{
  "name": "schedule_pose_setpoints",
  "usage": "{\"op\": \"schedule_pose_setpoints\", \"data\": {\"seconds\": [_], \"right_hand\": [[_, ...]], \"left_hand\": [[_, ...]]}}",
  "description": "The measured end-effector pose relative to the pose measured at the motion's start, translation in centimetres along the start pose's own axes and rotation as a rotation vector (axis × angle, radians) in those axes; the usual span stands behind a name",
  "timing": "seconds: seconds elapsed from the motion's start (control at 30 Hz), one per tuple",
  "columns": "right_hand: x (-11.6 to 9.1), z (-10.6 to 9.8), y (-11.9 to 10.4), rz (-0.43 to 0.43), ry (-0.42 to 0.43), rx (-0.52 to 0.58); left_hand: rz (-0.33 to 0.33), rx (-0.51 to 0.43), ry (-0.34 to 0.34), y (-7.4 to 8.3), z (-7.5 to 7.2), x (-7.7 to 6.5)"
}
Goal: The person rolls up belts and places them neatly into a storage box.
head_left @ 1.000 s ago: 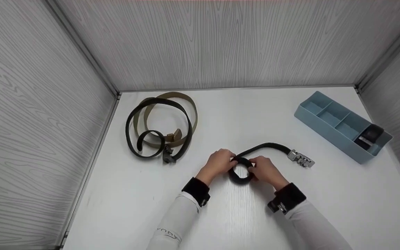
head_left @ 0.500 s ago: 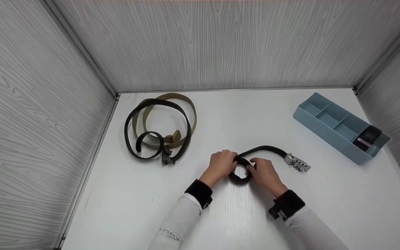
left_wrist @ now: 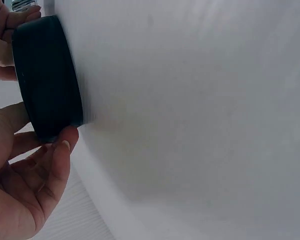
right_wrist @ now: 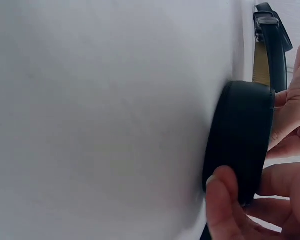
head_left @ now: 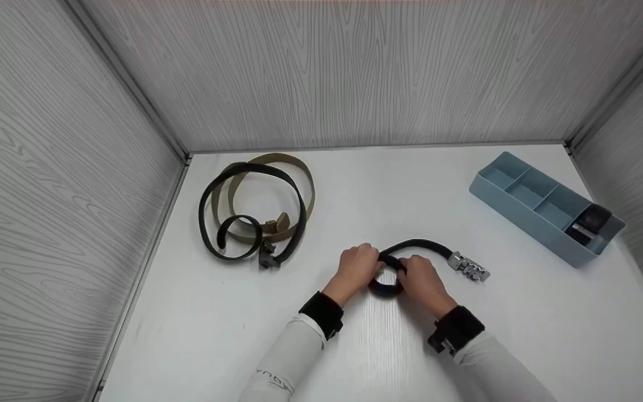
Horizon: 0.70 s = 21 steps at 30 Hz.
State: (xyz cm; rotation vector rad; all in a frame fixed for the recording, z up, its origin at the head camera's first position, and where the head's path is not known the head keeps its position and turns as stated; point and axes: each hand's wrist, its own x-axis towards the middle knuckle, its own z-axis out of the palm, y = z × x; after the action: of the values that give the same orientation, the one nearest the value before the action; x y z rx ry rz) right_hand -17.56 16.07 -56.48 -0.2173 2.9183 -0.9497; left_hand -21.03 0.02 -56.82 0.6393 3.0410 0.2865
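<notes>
Near the middle of the white tabletop (head_left: 215,324), in the head view, a coiled black belt (head_left: 386,291) stands on edge, gripped on one side by the left hand (head_left: 356,267) and on the other by the right hand (head_left: 423,283). Compared with a second ago, its loose length is shorter and its silver buckle (head_left: 468,266) lies closer to the right hand; the coil keeps about the same place. To the left, well apart, a second black belt (head_left: 302,215) overlaps a tan belt (head_left: 312,192), both unmoved. A blue divided tray (head_left: 529,224) sits slantwise by the tabletop's right edge, a black rolled item (head_left: 596,216) in its near-end compartment. Wide stretches of tabletop lie between the coil and the tray, the overlapping belts and the back wall (head_left: 344,78); the buckle rests partway towards the tray.

In the left wrist view, the left hand's thumb and fingers pinch the lower part of the coil, with the right hand at its opposite end.

In the right wrist view, the right hand's fingertips curl over the belt's edge while the left hand holds the other end; tabletop spreads broadly beside the coil.
</notes>
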Motion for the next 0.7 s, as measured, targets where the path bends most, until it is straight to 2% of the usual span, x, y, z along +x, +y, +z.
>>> {"op": "schedule_pose_setpoints", "data": {"seconds": [0.23, 0.4, 0.5, 0.7], "right_hand": [[0.3, -0.5, 0.2, -0.054, -0.021, -0.063], [-0.5, -0.7, 0.1, 0.051, -0.036, -0.004], [-0.9, -0.6, -0.2, 0.083, -0.028, -0.018], [-0.7, 0.0, -0.7, -0.002, 0.026, -0.14]], "left_hand": [[-0.009, 0.011, 0.014, 0.1, 0.3, 0.0], [-0.026, 0.0, 0.038, 0.3, 0.6, -0.2], [-0.019, 0.018, 0.027, 0.3, 0.5, -0.2], [0.047, 0.094, -0.024, 0.0, 0.2, 0.0]]}}
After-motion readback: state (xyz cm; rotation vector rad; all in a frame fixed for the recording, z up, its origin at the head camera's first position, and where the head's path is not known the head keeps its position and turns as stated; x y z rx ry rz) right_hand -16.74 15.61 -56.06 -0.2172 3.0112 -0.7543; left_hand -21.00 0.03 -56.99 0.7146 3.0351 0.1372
